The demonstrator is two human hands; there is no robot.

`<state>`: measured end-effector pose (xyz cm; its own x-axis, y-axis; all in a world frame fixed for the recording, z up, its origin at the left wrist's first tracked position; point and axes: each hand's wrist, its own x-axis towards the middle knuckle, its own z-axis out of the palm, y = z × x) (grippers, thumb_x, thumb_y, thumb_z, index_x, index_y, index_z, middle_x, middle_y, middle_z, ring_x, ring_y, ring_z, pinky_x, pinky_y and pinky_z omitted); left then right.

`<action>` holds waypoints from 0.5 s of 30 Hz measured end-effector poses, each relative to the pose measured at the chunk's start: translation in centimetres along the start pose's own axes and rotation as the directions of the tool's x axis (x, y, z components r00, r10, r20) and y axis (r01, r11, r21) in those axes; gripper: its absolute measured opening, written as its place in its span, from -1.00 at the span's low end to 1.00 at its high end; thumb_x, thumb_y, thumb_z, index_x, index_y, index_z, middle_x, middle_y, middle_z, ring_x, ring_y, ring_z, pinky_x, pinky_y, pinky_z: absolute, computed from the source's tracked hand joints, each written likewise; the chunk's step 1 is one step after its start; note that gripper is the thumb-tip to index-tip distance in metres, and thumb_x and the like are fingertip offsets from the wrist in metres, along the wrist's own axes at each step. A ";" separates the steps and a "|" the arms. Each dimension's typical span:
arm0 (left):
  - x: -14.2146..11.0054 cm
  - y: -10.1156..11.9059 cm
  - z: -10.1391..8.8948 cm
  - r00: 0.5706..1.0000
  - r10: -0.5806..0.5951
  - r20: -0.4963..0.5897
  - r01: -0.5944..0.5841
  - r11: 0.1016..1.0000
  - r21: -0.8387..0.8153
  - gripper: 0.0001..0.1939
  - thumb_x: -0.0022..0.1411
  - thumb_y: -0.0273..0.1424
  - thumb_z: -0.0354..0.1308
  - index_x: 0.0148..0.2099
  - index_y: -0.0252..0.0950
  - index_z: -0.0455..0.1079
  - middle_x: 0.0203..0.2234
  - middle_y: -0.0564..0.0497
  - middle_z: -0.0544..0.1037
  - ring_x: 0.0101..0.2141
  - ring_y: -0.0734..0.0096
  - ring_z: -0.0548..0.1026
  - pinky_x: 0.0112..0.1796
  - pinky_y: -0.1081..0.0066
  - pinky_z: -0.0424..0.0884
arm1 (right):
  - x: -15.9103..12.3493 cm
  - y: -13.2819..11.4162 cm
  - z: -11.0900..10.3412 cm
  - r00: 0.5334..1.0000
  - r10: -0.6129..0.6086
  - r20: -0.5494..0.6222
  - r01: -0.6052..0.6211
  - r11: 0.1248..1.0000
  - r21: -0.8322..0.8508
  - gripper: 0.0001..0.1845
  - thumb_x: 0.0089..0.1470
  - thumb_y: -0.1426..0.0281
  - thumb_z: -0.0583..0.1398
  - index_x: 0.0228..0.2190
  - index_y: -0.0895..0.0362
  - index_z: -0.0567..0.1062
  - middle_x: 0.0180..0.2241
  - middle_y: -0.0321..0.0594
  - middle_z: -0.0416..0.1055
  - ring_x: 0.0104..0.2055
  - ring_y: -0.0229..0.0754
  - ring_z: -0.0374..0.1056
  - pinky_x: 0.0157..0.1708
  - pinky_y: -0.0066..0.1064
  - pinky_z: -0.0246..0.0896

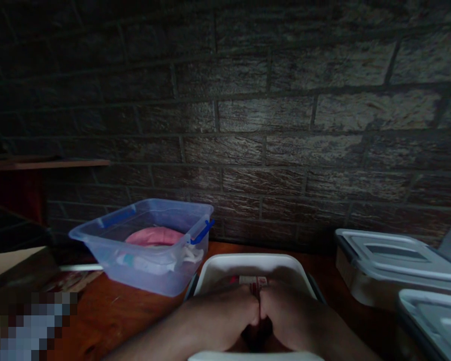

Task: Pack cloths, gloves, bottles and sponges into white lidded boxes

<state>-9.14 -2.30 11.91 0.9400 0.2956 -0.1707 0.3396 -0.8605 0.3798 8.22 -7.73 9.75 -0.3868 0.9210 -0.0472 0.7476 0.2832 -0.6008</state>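
Both my hands are inside a white plastic bin (pixel 248 258) at the bottom middle, close together. My left hand (pixel 244 306) comes in from the left with its fingers curled. My right hand (pixel 280 306) meets it from the right, its fingers curled too. Just beyond the knuckles shows a white item with red print (pixel 252 281), like a label or packet. The hands seem to touch it, but whatever lies in their grip is hidden by the hands and the dim light. Dark contents show below the wrists.
Left of the bin stands a clear tub (pixel 146 265) with blue clips, holding pink cloth (pixel 156 235) and white items. Lidded grey-white boxes (pixel 402 255) stand at the right. A brick wall (pixel 240 150) rises behind the wooden surface (pixel 128 316). A wooden shelf (pixel 60 164) juts in from the left.
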 end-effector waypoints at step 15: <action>0.5 -0.3 0.7 0.997 0.075 -0.028 -0.072 0.991 0.111 -0.81 0.05 -0.63 0.18 -0.32 -0.27 0.52 -0.42 0.05 0.61 -0.39 0.31 0.55 -0.43 0.43 0.36 | 0.0 -3.9 -1.4 0.998 -0.048 0.035 0.053 0.984 -0.168 -0.68 0.31 0.24 0.21 0.01 0.12 0.50 0.03 -0.12 0.46 -0.03 -0.05 0.45 -0.06 -0.16 0.43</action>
<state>-8.82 -2.18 11.05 0.9634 0.2417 -0.1158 0.2654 -0.9203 0.2875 6.07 -8.42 13.17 -0.4408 0.8964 -0.0465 0.8061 0.3726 -0.4597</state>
